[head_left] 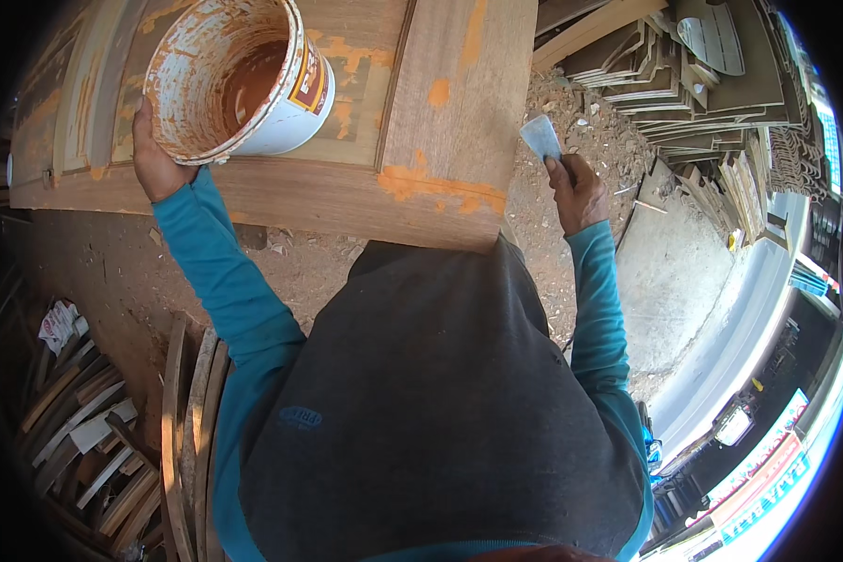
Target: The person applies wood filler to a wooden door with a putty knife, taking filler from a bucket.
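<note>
My left hand [157, 161] grips the side of a white plastic bucket [295, 122], tilted so that its mouth faces me. Orange-brown paste coats the bucket's inner wall, with a pool of it at the bottom. In my right hand [577, 195] is a putty knife [540, 138], its flat, pale blade pointing up and to the left, off the wood and over the ground. Before me lies a panelled wooden door [450, 122], with orange filler smeared over its joints and several spots. The bucket hides part of the door's panel.
Stacked wooden boards and offcuts [693, 94] stand at the far right. Curved timber pieces [183, 421] and a scrap wood pile [94, 421] lie at the lower left. A concrete slab [670, 253] borders the dirt ground on the right.
</note>
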Motion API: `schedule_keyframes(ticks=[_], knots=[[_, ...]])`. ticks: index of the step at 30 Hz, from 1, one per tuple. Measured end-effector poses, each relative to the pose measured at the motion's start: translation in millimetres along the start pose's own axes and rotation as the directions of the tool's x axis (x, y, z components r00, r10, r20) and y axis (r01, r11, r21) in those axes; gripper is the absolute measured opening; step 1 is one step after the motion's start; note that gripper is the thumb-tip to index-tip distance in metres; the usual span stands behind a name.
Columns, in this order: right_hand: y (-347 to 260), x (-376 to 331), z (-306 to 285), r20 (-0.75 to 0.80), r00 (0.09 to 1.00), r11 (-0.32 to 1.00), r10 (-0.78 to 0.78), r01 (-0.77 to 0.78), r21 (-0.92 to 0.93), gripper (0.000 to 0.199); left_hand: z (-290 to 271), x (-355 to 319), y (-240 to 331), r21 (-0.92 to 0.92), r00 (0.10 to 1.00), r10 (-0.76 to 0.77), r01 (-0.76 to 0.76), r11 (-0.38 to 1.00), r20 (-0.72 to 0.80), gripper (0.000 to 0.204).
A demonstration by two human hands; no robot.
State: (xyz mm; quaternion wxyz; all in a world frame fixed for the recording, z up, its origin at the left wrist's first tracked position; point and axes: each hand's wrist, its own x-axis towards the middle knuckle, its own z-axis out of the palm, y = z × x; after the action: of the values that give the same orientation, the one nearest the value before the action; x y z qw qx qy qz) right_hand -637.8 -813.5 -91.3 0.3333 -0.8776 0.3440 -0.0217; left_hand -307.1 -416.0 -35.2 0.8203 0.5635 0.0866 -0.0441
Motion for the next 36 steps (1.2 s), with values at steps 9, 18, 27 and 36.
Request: schedule_keyframes(ticks=[9, 18, 27, 36], knots=[[42, 4, -7, -0.004, 0.999, 0.997, 0.033, -0.033, 0.074, 0.028, -10, 2, -3, -0.036, 0.998, 0.019, -0.017, 0.999, 0.066, 0.049], [-87, 2, -12, -0.133, 0.985, 0.911, -0.111, 0.155, 0.383, 0.037, 50, -85, -10, 0.163, 0.923, 0.347, -0.373, 0.913, 0.169, 0.05], [-234, -2, -26, 0.146, 0.532, 0.49, -0.834, 0.836, -0.248, 0.04, 54, -128, -25, 0.306, 0.801, 0.487, -0.588, 0.749, 0.349, 0.048], [-254, 36, 80, 0.336, 0.355, 0.188, -0.872, 0.878, -0.44, 0.029, 65, -128, -22, 0.301, 0.72, 0.52, -0.677, 0.672, 0.459, 0.048]])
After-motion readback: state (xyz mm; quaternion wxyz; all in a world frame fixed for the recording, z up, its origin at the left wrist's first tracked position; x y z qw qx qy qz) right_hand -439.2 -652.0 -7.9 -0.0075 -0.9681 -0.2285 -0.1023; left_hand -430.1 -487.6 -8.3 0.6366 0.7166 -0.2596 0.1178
